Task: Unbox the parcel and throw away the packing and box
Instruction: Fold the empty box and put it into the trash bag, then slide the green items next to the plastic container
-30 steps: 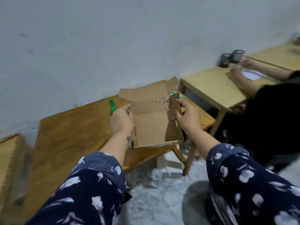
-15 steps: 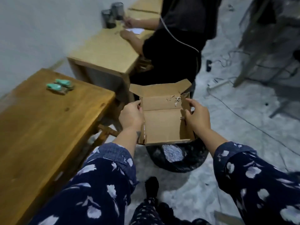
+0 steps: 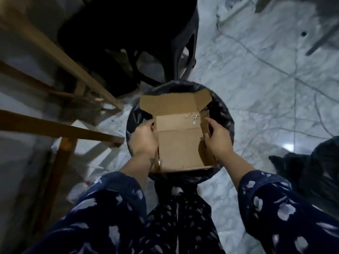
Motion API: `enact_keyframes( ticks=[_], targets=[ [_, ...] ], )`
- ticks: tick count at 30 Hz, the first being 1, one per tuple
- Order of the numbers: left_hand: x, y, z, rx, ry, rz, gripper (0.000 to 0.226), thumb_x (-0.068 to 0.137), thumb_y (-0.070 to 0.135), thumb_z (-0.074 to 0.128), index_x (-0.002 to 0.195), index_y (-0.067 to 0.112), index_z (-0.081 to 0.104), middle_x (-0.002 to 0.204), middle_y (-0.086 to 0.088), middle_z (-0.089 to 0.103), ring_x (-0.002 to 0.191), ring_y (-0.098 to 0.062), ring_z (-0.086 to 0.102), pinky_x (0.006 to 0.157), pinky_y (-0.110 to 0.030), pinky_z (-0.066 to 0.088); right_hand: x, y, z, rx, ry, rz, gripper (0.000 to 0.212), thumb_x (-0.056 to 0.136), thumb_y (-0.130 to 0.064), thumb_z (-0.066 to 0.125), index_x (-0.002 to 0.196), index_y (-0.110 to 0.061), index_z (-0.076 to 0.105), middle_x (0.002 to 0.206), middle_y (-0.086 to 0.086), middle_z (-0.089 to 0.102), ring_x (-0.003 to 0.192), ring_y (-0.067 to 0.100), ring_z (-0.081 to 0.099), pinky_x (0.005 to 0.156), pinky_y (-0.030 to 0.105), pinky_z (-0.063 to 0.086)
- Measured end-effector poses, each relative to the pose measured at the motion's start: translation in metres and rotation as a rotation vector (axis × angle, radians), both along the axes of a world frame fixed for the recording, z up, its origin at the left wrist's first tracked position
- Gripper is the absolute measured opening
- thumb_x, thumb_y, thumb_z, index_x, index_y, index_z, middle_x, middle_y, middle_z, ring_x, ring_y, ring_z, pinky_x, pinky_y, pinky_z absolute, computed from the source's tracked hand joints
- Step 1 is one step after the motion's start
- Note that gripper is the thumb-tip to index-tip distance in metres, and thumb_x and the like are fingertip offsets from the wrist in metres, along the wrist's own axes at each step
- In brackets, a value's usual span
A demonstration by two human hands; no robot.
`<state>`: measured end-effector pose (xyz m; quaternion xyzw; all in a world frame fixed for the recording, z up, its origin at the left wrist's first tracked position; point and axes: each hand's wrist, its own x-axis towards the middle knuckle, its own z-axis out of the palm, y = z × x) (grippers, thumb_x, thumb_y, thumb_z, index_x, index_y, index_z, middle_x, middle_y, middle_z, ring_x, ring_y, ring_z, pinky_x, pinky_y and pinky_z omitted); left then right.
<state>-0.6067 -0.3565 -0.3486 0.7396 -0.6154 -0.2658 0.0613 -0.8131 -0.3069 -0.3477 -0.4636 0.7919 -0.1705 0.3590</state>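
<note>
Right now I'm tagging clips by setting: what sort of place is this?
Probably an indoor workroom or classroom, though I can't be sure: pale marble-patterned floor tiles, a wooden table frame beside a dark plastic chair, and a bag-lined bin.

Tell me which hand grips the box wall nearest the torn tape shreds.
The right hand, on the cardboard box's right wall beside the tape shreds; the left hand holds the opposite wall.

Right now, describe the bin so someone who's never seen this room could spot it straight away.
Look at the pale marble floor beside the wooden table legs. Directly below the open cardboard box held by both hands sits the round bin, the only thing there lined with a glossy black bag.
</note>
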Motion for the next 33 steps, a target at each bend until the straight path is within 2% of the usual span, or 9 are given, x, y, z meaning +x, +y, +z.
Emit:
enact_keyframes(
  ticks=[4, 6, 10, 13, 15, 18, 23, 30, 33],
  targets=[
    [-0.007, 0.002, -0.084, 0.145, -0.027, -0.032, 0.031, 0.096, 0.027, 0.046, 0.123, 0.029, 0.061, 0.107, -0.006, 0.069, 0.093, -0.032, 0.064, 0.072, -0.038, 0.053, -0.007, -0.005, -0.081, 0.063, -0.023, 0.027, 0.05, 0.087, -0.001, 0.05, 0.135, -0.014, 0.05, 0.125, 0.011, 0.063, 0.114, 0.028, 0.059, 0.094, 0.029, 0.044],
    [-0.015, 0.005, -0.115, 0.213, -0.04, -0.074, 0.038, 0.097, 0.029, 0.047, 0.134, 0.029, 0.053, 0.122, -0.005, 0.064, 0.103, -0.032, 0.06, 0.076, -0.037, 0.049, -0.012, -0.008, -0.112, 0.128, -0.009, 0.03, 0.048, 0.087, -0.005, 0.051, 0.134, -0.016, 0.051, 0.123, 0.012, 0.064, 0.111, 0.03, 0.06, 0.092, 0.03, 0.045],
    [-0.032, 0.008, -0.137, 0.45, -0.028, -0.117, 0.063, 0.098, 0.026, 0.047, 0.154, 0.025, 0.017, 0.156, -0.002, 0.028, 0.132, -0.027, 0.043, 0.091, -0.038, 0.046, -0.015, -0.013, -0.142, 0.316, 0.046, 0.154, 0.051, 0.085, -0.01, 0.055, 0.135, -0.016, 0.048, 0.131, 0.017, 0.055, 0.119, 0.034, 0.053, 0.098, 0.035, 0.043],
    [-0.041, 0.003, -0.123, 0.52, -0.059, -0.108, 0.063, 0.099, 0.026, 0.045, 0.154, 0.025, 0.015, 0.162, 0.0, 0.01, 0.14, -0.025, 0.033, 0.094, -0.039, 0.044, -0.014, -0.02, -0.132, 0.361, 0.062, 0.212, 0.046, 0.086, -0.012, 0.055, 0.131, -0.018, 0.052, 0.135, 0.015, 0.05, 0.118, 0.034, 0.052, 0.099, 0.036, 0.044],
    [-0.044, -0.002, -0.105, 0.516, -0.057, -0.075, 0.056, 0.099, 0.028, 0.045, 0.151, 0.026, 0.026, 0.162, 0.001, 0.011, 0.141, -0.025, 0.031, 0.097, -0.04, 0.043, -0.012, -0.027, -0.114, 0.372, 0.059, 0.249, 0.042, 0.088, -0.015, 0.055, 0.13, -0.016, 0.054, 0.137, 0.014, 0.047, 0.118, 0.033, 0.053, 0.1, 0.038, 0.044],
    [-0.041, -0.011, -0.068, 0.469, -0.006, -0.034, 0.046, 0.098, 0.028, 0.042, 0.144, 0.022, 0.041, 0.154, -0.003, 0.031, 0.134, -0.027, 0.039, 0.104, -0.04, 0.041, -0.008, -0.041, -0.075, 0.346, 0.06, 0.306, 0.039, 0.089, -0.015, 0.052, 0.127, -0.015, 0.056, 0.135, 0.015, 0.047, 0.116, 0.034, 0.054, 0.098, 0.037, 0.045],
    [-0.023, -0.022, 0.028, 0.377, 0.056, 0.009, 0.037, 0.095, 0.025, 0.046, 0.131, 0.026, 0.055, 0.136, -0.003, 0.054, 0.118, -0.026, 0.056, 0.089, -0.035, 0.048, 0.011, -0.063, 0.019, 0.337, 0.061, 0.438, 0.039, 0.089, -0.015, 0.049, 0.127, -0.014, 0.058, 0.131, 0.017, 0.056, 0.117, 0.034, 0.055, 0.099, 0.035, 0.045],
    [0.043, -0.01, 0.183, 0.215, 0.045, 0.138, 0.034, 0.094, 0.031, 0.047, 0.127, 0.026, 0.057, 0.129, -0.004, 0.06, 0.114, -0.028, 0.058, 0.089, -0.034, 0.049, 0.094, -0.092, 0.177, 0.155, 0.078, 0.73, 0.035, 0.09, -0.018, 0.051, 0.124, -0.018, 0.059, 0.127, 0.012, 0.062, 0.118, 0.029, 0.057, 0.099, 0.034, 0.045],
    [0.089, 0.003, 0.233, 0.151, 0.045, 0.269, 0.035, 0.093, 0.032, 0.045, 0.125, 0.03, 0.058, 0.126, -0.001, 0.061, 0.108, -0.026, 0.061, 0.088, -0.035, 0.052, 0.148, -0.101, 0.234, 0.063, 0.081, 0.858, 0.036, 0.093, -0.018, 0.048, 0.128, -0.018, 0.054, 0.124, 0.01, 0.062, 0.106, 0.028, 0.06, 0.085, 0.033, 0.047]
  ],
)
